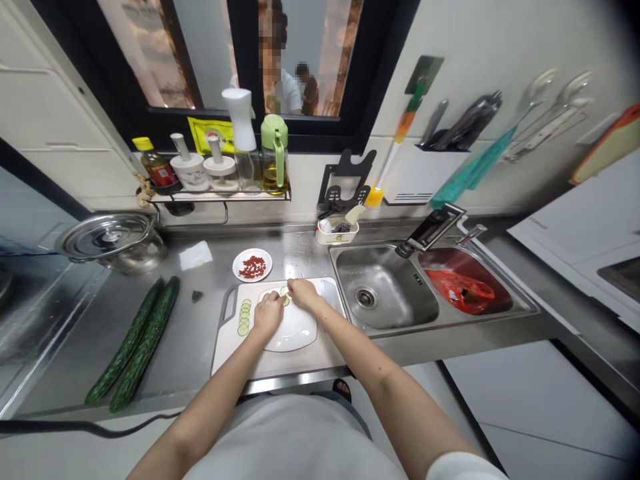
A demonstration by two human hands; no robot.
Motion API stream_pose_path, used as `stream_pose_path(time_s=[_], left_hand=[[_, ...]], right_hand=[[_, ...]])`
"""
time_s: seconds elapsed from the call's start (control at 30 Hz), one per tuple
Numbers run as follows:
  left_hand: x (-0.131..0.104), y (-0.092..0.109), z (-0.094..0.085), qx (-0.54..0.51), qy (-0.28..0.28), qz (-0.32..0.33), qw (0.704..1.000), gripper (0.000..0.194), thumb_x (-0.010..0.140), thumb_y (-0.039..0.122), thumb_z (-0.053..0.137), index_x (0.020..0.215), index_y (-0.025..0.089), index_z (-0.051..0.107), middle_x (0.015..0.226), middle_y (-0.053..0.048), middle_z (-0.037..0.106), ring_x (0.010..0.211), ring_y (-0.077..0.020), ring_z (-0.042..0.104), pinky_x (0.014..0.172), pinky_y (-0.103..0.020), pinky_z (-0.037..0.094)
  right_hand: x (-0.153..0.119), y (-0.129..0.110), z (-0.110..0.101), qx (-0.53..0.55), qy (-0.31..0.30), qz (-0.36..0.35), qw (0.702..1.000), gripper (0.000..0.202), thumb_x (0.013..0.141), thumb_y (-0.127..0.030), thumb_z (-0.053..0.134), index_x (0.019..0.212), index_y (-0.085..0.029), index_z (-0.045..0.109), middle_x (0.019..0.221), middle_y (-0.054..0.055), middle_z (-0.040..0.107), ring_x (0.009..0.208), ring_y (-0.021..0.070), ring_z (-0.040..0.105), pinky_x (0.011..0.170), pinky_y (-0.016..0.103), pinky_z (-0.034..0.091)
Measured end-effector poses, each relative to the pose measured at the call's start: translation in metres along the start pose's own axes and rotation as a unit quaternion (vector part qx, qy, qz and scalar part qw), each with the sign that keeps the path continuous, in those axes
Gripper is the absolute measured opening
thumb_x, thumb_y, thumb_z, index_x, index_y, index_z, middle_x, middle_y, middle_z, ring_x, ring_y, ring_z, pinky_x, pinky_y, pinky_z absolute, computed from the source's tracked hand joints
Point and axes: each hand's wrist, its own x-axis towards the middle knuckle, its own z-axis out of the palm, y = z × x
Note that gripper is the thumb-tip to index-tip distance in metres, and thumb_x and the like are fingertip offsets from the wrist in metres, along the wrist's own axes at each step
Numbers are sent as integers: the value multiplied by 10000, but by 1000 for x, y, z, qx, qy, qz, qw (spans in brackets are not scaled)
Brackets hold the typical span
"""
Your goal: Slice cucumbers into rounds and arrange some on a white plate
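On the cutting board (231,347) sits a white plate (295,331), and both of my hands are over its far edge. My left hand (270,313) has its fingers closed at a cucumber slice (286,301). Beside it, my right hand (303,294) pinches at another cucumber slice (284,291) near the plate's rim. The fingers partly cover both slices. To the left of the plate, a row of overlapping cucumber slices (244,318) lies on the board. Behind the board stands a small plate (236,267) of chopped red pieces.
Two whole cucumbers (145,343) lie on the left of the counter, near a lidded steel pot (135,247). A double sink (390,320) with a red plastic bag (463,291) is on the right. Bottles and jars line a wall shelf (220,196).
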Motion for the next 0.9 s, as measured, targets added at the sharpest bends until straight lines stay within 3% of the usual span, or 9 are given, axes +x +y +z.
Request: stream_pose_path(time_s=[0.7, 0.9], left_hand=[[-1, 4, 6, 2, -2, -11, 1000, 338, 909, 195, 409, 1181, 257, 600, 1049, -67, 556, 985, -194, 483, 797, -282, 414], [-2, 4, 3, -8, -6, -6, 1000, 343, 917, 206, 393, 1182, 275, 600, 1054, -65, 558, 987, -193, 485, 810, -287, 419]], right_hand=[[-10, 4, 13, 15, 45, 41, 998, 242, 908, -179, 390, 1042, -169, 592, 1052, 104, 655, 921, 178, 580, 711, 251, 347], [-22, -2, 25, 44, 75, 39, 995, 240, 922, -211, 385, 1083, -195, 563, 1052, 77, 643, 934, 165, 566, 720, 240, 339]])
